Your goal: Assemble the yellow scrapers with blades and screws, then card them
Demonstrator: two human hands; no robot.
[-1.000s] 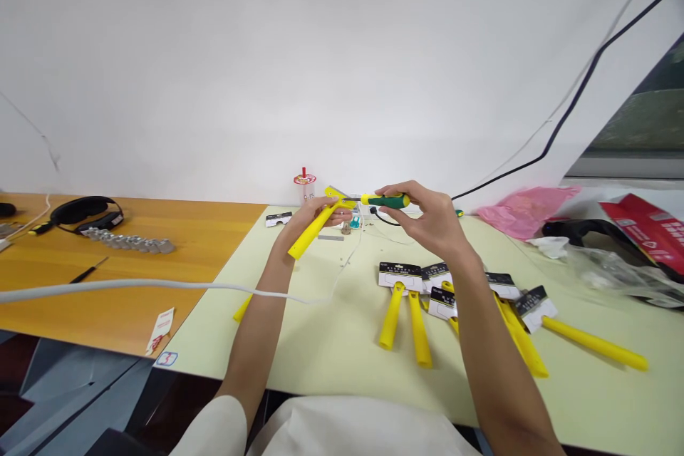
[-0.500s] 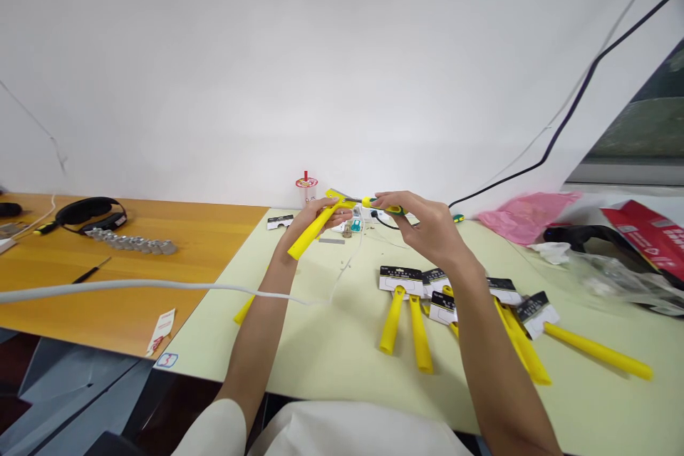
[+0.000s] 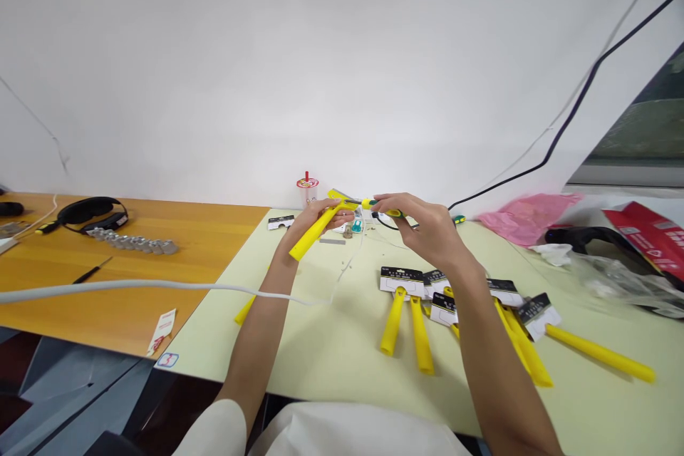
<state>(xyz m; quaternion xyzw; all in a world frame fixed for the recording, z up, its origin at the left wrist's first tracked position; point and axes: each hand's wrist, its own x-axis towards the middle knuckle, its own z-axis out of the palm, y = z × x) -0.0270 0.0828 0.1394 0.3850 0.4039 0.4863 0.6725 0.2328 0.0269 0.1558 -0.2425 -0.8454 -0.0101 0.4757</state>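
My left hand (image 3: 319, 212) is closed on a yellow scraper (image 3: 314, 235), its tubular handle pointing down toward me and its flat head tilted up to the left. My right hand (image 3: 420, 217) grips a screwdriver with a yellow and green handle (image 3: 368, 204). The screwdriver's shaft runs leftward to the scraper's head; whether its tip sits in a screw there is too small to tell. Both hands are raised over the pale table (image 3: 325, 342). Right of my hands lie several more yellow scrapers (image 3: 394, 320) with black and white cards (image 3: 402, 279).
A lidded cup (image 3: 307, 192) stands by the wall, near small parts and a metal strip (image 3: 332, 241). A white cable (image 3: 160, 285) crosses on the left. Headphones (image 3: 90, 212), metal pieces (image 3: 131, 242) and a black screwdriver (image 3: 92, 271) lie on the wooden table. A pink bag (image 3: 526, 217) lies at right.
The scraper has turned slightly in my left hand, its head shifting a little. My right hand stays on the screwdriver at nearly the same spot. The view moves very slightly.
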